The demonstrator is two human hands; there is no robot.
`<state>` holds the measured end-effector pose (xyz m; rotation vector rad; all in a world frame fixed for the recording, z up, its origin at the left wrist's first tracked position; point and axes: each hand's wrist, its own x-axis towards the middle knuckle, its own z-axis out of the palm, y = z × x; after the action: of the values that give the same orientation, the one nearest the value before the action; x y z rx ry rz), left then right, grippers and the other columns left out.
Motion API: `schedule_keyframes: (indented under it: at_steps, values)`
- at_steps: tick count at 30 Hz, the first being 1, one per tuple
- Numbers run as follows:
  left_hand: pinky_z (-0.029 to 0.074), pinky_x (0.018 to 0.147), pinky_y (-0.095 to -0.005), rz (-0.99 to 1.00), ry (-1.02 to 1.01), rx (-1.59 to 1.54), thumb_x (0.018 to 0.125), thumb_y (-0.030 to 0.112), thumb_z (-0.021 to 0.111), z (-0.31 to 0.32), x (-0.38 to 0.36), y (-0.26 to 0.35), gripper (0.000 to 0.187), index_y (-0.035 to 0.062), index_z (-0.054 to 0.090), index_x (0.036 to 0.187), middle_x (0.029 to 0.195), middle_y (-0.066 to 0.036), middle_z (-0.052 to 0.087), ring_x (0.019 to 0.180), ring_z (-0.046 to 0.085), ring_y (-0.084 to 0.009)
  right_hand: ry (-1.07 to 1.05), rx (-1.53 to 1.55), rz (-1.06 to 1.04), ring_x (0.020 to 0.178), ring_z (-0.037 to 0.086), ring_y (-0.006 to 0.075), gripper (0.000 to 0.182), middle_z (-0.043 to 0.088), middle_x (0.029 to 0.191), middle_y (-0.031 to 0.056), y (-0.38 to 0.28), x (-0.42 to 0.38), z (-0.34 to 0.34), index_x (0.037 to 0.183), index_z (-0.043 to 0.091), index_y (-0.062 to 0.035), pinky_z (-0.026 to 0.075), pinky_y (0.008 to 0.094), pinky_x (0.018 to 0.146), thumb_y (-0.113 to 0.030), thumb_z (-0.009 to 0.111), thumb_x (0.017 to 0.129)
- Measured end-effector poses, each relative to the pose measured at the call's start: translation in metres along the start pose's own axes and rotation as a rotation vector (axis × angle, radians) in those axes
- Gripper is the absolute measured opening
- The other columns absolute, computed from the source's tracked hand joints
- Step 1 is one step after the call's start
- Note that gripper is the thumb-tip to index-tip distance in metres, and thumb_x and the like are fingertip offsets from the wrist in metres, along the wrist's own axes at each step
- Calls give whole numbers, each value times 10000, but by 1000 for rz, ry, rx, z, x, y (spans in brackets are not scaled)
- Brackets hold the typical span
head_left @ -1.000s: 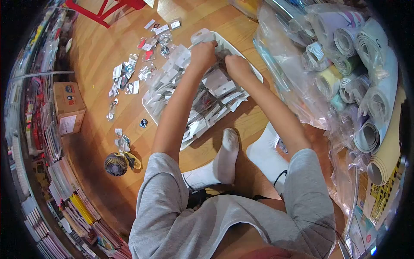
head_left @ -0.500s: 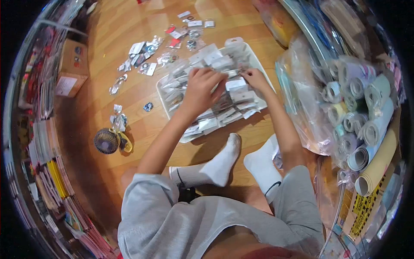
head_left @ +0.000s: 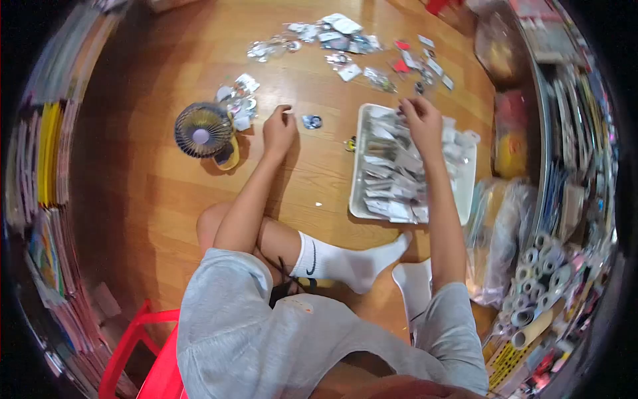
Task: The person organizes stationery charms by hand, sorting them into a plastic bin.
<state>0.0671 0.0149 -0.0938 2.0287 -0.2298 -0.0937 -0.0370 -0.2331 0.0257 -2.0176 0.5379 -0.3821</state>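
Tray (head_left: 467,193) — white, perhaps packet-filled.

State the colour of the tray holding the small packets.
White: the tray shows best in the head view, with the right hand over its packets.

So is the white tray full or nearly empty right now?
Full: the white tray is heaped with small clear packets, and the right hand rests on them.

The tray (head_left: 359,166) is white, its packets (head_left: 392,173) clear with white cards. The fan (head_left: 201,131) is dark grey with a pale centre and yellow stand. The floor (head_left: 153,193) is orange-brown wood. The socks (head_left: 345,263) are white with a black mark, the shorts (head_left: 239,332) grey, the stool (head_left: 149,359) red.
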Motion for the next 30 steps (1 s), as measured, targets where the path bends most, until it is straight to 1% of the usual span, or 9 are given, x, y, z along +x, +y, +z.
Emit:
schedule_keyframes:
  at_steps: [3, 5, 9, 11, 16, 18, 23, 25, 30]
  values:
    - [453, 590, -325, -76, 1, -177, 746, 142, 513, 2, 11, -13, 207, 38, 567, 917, 714, -151, 594, 648, 585, -248, -146, -168, -92, 654, 590, 190, 276, 609, 725, 123, 29, 74, 86, 880, 578, 9, 447, 294, 599, -230, 582, 742]
    - [458, 601, -297, -136, -25, -246, 741, 159, 531, 3, 11, -17, 228, 14, 563, 914, 725, -131, 603, 660, 593, -207, -73, -674, -284, 711, 599, 267, 354, 604, 801, 160, 35, 104, 132, 1002, 515, 12, 461, 360, 650, -224, 562, 743]
    - [456, 582, -242, -220, -83, -366, 763, 103, 505, -3, 12, -6, 193, -8, 557, 913, 722, -104, 598, 635, 577, -129, -165, -1024, -229, 760, 586, 325, 382, 588, 862, 190, 61, 123, 183, 1064, 456, 10, 458, 407, 676, -192, 532, 749]
    - [453, 573, -240, -251, -112, -410, 766, 103, 505, -3, 15, -8, 198, -15, 551, 920, 724, -102, 597, 633, 574, -127, -114, -1078, -122, 753, 579, 353, 303, 586, 853, 203, 56, 119, 184, 981, 519, 3, 460, 411, 673, -190, 515, 748]
    - [439, 539, -230, -382, -214, -588, 790, 131, 494, -8, 21, -12, 223, -19, 530, 951, 762, -100, 596, 647, 568, -128, -303, -1055, -136, 718, 575, 367, 233, 582, 805, 214, 27, 113, 159, 820, 564, 12, 459, 421, 649, -201, 500, 751]
    - [429, 527, -225, -646, -244, -897, 815, 180, 464, -20, 23, 1, 243, -1, 514, 970, 804, -104, 595, 674, 568, -135, -350, -957, -146, 741, 563, 376, 285, 566, 793, 231, 21, 106, 156, 784, 556, 23, 452, 425, 642, -255, 493, 767]
    - [424, 557, -217, -690, -327, -978, 828, 212, 432, -27, 21, 8, 258, 9, 502, 972, 835, -112, 592, 713, 575, -144, -167, -971, -107, 747, 560, 368, 393, 557, 846, 236, 28, 80, 184, 818, 536, 39, 450, 423, 651, -349, 478, 787]
    - [424, 568, -217, -687, -340, -998, 829, 212, 427, -30, 21, 9, 260, 8, 499, 973, 837, -113, 593, 721, 577, -147, 60, -1063, -222, 704, 578, 343, 380, 573, 806, 210, 40, 81, 200, 816, 529, 27, 466, 406, 618, -349, 481, 792]
    - [397, 576, -216, -668, -203, -1049, 813, 232, 425, -38, 27, 9, 281, 10, 505, 966, 787, -87, 601, 699, 564, -124, -24, -1201, -323, 616, 589, 307, 197, 583, 748, 159, 48, 77, 199, 796, 526, 9, 480, 365, 527, -178, 470, 767]
